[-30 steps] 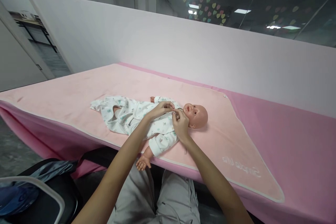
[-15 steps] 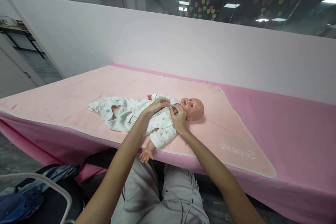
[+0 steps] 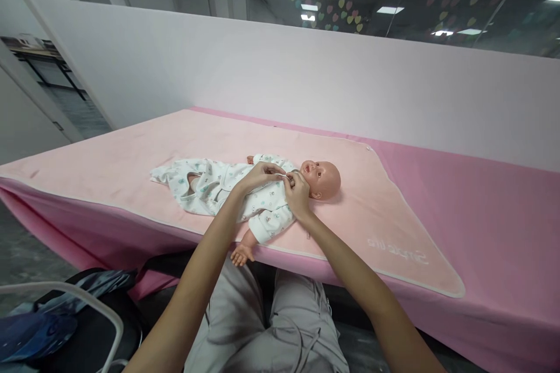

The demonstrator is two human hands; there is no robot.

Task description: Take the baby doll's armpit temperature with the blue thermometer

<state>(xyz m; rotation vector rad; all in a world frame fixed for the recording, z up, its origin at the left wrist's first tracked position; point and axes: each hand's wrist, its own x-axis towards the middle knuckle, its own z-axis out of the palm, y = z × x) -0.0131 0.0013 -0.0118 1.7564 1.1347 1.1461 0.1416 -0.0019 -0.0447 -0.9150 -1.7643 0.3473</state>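
A bald baby doll (image 3: 324, 179) lies on its back, head to the right, on a pale pink mat. It wears a white patterned garment (image 3: 266, 201), whose lower part spreads out to the left. At the neckline, my left hand (image 3: 261, 175) pinches the garment's edge. My right hand (image 3: 298, 193) is closed on the same edge, close beside the doll's chin. A thin white strip of the edge shows between my fingertips. One doll hand (image 3: 242, 254) hangs over the mat's near edge.
The pale pink mat (image 3: 350, 227) covers a bed with a darker pink sheet (image 3: 494, 233). Behind it stands a white partition (image 3: 306, 76) under dark glass. A black chair with a pale armrest (image 3: 102, 309) and blue cloth stands at the lower left.
My left hand has lifted slightly at the neckline, and the white edge between my fingers is more visible. The view has shifted a little.
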